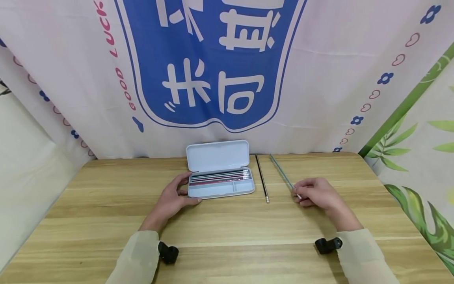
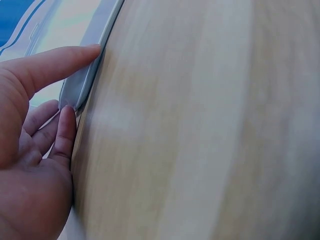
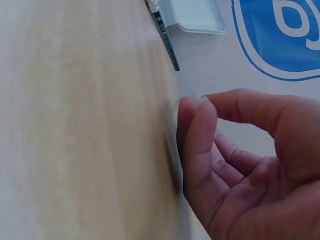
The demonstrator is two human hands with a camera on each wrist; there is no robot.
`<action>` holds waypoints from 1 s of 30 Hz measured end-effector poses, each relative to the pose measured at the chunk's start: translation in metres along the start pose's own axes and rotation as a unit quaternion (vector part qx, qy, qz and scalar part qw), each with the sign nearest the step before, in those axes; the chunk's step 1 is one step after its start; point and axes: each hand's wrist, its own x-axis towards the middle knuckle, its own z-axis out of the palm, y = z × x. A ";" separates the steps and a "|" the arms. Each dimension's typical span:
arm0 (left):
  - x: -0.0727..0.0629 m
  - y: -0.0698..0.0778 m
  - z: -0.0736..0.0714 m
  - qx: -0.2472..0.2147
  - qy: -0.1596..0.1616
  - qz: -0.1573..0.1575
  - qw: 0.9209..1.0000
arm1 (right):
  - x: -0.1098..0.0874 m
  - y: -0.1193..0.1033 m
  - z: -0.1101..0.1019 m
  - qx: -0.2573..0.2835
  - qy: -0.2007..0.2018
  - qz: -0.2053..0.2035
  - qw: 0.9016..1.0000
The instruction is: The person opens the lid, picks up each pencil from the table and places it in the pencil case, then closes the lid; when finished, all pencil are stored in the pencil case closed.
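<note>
A pale blue pencil case (image 1: 211,191) lies with its lid (image 1: 218,156) raised at the back of the table. Several pencils (image 1: 216,177) with white erasers lie side by side in its rear compartment. My left hand (image 1: 172,202) holds the case at its left end, thumb along the front edge and fingers against the side. To the right of the case lies a black pencil (image 1: 261,177). Farther right, my right hand (image 1: 318,193) pinches a green pencil (image 1: 281,172) near its eraser end; that pencil cannot be made out in the right wrist view.
The wooden table (image 1: 227,228) ends at a hanging white cloth (image 1: 319,79) with a blue printed panel, close behind the case. A curtain with green leaves (image 1: 400,146) hangs at the right. Black wrist cameras (image 1: 168,253) sit on both sleeves.
</note>
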 end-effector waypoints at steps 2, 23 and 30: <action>0.000 0.000 -0.001 0.001 0.001 0.002 1.000 | 0.000 -0.003 0.000 0.002 0.001 -0.008 1.000; 0.000 -0.001 0.000 -0.005 0.000 0.002 1.000 | 0.042 -0.067 0.043 -0.133 0.047 -0.118 0.983; 0.002 -0.003 0.000 -0.003 0.001 0.004 1.000 | 0.063 -0.072 0.070 -0.183 0.050 -0.137 0.972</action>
